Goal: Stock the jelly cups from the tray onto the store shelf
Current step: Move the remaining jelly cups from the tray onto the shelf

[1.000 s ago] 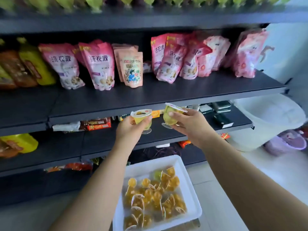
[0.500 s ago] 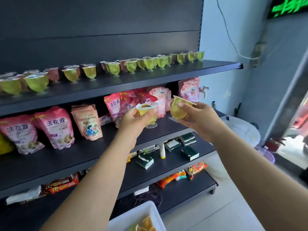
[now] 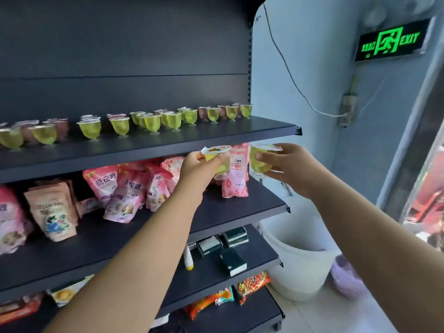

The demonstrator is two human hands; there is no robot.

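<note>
- Two jelly cups are held upright, just below the front edge of the top shelf (image 3: pixel 216 140), likely so the foil lids stay level.
- Left hand (image 3: pixel 199 167) grips the left jelly cup (image 3: pixel 217 159); right hand (image 3: pixel 290 167) grips the right jelly cup (image 3: pixel 260 159).
- Rows of shelved jelly cups (image 3: pixel 153 122) stand along the shelf's back, leaving the front strip bare.
- Pink pouches (image 3: pixel 127 191) fill the shelf beneath.

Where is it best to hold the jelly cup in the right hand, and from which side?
Around its tapered wall, from the side, as the right hand does on the jelly cup. The foil lid is thin and its tab overhangs; the narrow foot offers little to pinch.
</note>
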